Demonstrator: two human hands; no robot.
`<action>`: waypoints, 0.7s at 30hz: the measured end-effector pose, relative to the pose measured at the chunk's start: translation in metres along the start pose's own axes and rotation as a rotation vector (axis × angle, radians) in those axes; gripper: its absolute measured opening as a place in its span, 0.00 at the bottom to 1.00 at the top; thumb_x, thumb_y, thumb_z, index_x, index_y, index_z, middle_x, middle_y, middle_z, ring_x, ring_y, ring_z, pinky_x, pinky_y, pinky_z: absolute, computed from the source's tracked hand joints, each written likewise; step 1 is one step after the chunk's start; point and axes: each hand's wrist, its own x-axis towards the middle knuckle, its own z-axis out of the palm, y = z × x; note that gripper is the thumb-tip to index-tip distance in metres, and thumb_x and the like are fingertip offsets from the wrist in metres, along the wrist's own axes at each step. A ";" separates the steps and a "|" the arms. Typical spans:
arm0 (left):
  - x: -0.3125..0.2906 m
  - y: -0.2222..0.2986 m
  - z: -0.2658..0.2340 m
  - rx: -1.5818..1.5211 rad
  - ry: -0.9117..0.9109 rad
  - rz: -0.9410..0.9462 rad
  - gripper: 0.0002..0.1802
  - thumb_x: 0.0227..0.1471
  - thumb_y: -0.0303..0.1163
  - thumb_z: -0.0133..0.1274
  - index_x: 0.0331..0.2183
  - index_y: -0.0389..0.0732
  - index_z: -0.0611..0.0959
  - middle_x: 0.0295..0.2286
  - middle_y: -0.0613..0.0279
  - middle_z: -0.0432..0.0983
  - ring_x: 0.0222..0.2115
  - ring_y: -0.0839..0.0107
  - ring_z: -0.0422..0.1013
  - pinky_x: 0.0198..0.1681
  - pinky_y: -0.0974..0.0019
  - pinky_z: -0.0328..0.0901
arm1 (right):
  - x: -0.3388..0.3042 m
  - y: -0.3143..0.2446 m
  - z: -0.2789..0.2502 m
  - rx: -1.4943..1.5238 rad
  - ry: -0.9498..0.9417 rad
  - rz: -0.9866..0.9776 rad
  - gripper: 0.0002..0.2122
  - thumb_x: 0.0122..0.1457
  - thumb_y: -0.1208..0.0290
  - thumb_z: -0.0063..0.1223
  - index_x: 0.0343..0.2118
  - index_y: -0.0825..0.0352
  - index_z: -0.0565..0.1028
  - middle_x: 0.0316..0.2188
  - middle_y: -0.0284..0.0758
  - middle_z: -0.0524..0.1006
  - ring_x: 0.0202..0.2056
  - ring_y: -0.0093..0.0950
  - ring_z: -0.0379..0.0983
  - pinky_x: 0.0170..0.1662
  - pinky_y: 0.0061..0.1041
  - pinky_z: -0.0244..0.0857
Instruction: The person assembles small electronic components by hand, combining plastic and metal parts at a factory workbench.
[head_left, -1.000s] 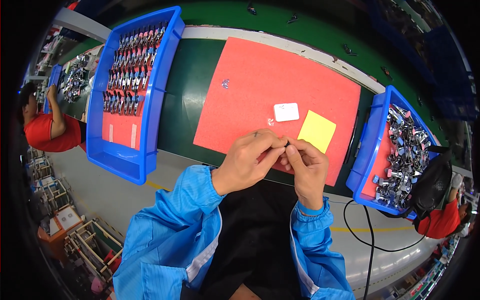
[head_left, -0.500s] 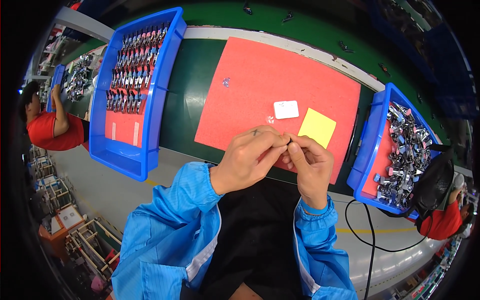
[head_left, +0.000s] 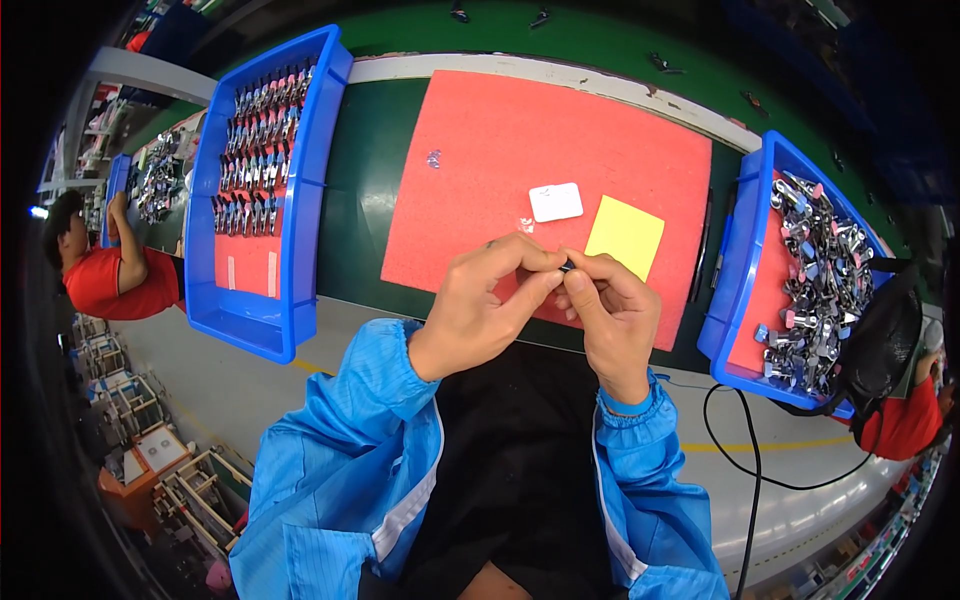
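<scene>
My left hand (head_left: pixel 478 305) and my right hand (head_left: pixel 615 318) meet over the near edge of a red foam mat (head_left: pixel 480 125). Fingertips of both pinch a small dark piece (head_left: pixel 567 267), mostly covered, its kind too small to make out. Just beyond the fingers lie a white rectangular block (head_left: pixel 555 202) and a yellow square of paper (head_left: pixel 626 235). Scraps of clear film (head_left: pixel 526 226) sit beside the block. A small bluish clear scrap (head_left: pixel 434 159) rests farther off on the mat's left part.
To the left, a blue tray (head_left: pixel 306 190) holds rows of small metal clips with coloured ends. At right another blue tray (head_left: pixel 730 290) carries a loose heap of similar clips, with a black bag (head_left: pixel 880 325) against it. A black cable (head_left: pixel 750 470) loops below. A co-worker (head_left: pixel 115 270) works far left.
The view has shifted slightly. My left fingers have spread a little from their tight pinch, showing more of the dark piece. Both hands stay together on it.
</scene>
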 end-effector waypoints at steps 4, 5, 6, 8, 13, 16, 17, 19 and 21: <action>0.006 0.002 -0.001 -0.051 -0.039 -0.083 0.06 0.56 0.17 0.57 0.39 0.30 0.81 0.36 0.54 0.80 0.37 0.69 0.76 0.42 0.68 0.71 | 0.002 -0.010 -0.005 0.108 -0.020 0.066 0.11 0.66 0.77 0.53 0.49 0.73 0.78 0.33 0.34 0.79 0.31 0.20 0.75 0.33 0.17 0.69; 0.008 0.002 -0.001 -0.067 -0.035 -0.061 0.06 0.57 0.19 0.56 0.39 0.30 0.81 0.34 0.55 0.80 0.36 0.70 0.76 0.41 0.69 0.71 | 0.002 -0.012 -0.005 0.111 -0.014 0.064 0.11 0.66 0.77 0.53 0.49 0.73 0.78 0.33 0.34 0.79 0.31 0.20 0.75 0.33 0.17 0.69; 0.010 0.001 -0.001 -0.083 -0.030 -0.038 0.06 0.58 0.20 0.56 0.39 0.30 0.81 0.33 0.56 0.80 0.35 0.71 0.76 0.40 0.69 0.71 | 0.002 -0.014 -0.006 0.110 -0.022 0.057 0.11 0.66 0.78 0.53 0.50 0.74 0.77 0.33 0.34 0.79 0.31 0.20 0.75 0.33 0.17 0.69; 0.012 0.001 -0.001 -0.098 -0.030 -0.017 0.06 0.58 0.21 0.56 0.39 0.30 0.81 0.32 0.57 0.80 0.35 0.72 0.76 0.39 0.69 0.71 | 0.003 -0.017 -0.007 0.107 -0.037 0.042 0.12 0.66 0.78 0.53 0.50 0.74 0.77 0.34 0.35 0.79 0.32 0.20 0.75 0.33 0.17 0.69; 0.010 -0.001 0.000 -0.041 -0.072 -0.051 0.07 0.58 0.20 0.55 0.40 0.30 0.81 0.34 0.56 0.80 0.36 0.71 0.76 0.41 0.69 0.71 | 0.000 -0.020 -0.011 0.002 -0.049 0.012 0.12 0.65 0.79 0.53 0.50 0.75 0.77 0.34 0.36 0.79 0.32 0.20 0.75 0.32 0.17 0.68; 0.010 -0.001 0.002 -0.035 -0.096 -0.073 0.08 0.58 0.17 0.55 0.41 0.29 0.80 0.37 0.53 0.78 0.38 0.69 0.76 0.44 0.68 0.71 | 0.000 -0.018 -0.013 -0.043 -0.039 -0.048 0.12 0.65 0.79 0.53 0.50 0.75 0.77 0.34 0.36 0.78 0.32 0.20 0.75 0.32 0.16 0.68; 0.009 -0.003 0.003 -0.046 -0.093 -0.075 0.08 0.58 0.17 0.55 0.41 0.29 0.80 0.37 0.53 0.78 0.38 0.70 0.76 0.44 0.68 0.71 | 0.000 -0.017 -0.013 -0.042 -0.039 -0.048 0.12 0.65 0.79 0.53 0.50 0.75 0.77 0.34 0.36 0.78 0.32 0.20 0.75 0.32 0.16 0.68; 0.007 -0.006 0.004 -0.068 -0.088 -0.078 0.08 0.59 0.17 0.54 0.42 0.29 0.80 0.37 0.54 0.78 0.38 0.70 0.76 0.43 0.68 0.71 | -0.001 -0.014 -0.014 -0.055 -0.038 -0.049 0.12 0.65 0.79 0.53 0.50 0.74 0.77 0.34 0.35 0.78 0.32 0.20 0.75 0.32 0.16 0.67; 0.006 -0.006 0.005 -0.077 -0.088 -0.094 0.08 0.59 0.17 0.54 0.41 0.29 0.80 0.37 0.54 0.78 0.38 0.70 0.76 0.44 0.68 0.71 | -0.001 -0.012 -0.013 -0.061 -0.038 -0.050 0.12 0.65 0.79 0.53 0.50 0.74 0.77 0.34 0.35 0.78 0.32 0.20 0.75 0.32 0.16 0.67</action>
